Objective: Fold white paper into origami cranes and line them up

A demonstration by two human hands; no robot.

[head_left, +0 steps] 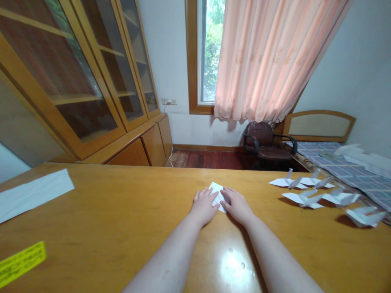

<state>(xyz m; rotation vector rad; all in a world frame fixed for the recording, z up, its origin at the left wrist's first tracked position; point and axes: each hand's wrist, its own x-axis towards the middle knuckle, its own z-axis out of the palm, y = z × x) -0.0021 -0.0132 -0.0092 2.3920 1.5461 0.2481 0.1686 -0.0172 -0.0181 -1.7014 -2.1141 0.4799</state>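
Observation:
A small folded piece of white paper (217, 197) lies on the wooden table (122, 211), near its far edge at the middle. My left hand (204, 205) rests on the paper's left side, palm down with its fingers spread and the thumb on the paper. From the right, my right hand (236, 204) touches the paper's other edge, its fingers lying fairly flat and the thumb reaching onto it. Both thumbs are close together. Several folded white paper birds (305, 198) stand in a group on the table's right side.
White paper sheets (36, 193) lie at the table's left, above a yellow label (21, 262). Beyond the table are a glass-door cabinet (122, 122), a dark red armchair (259, 136) and a bed (351, 162) at the right.

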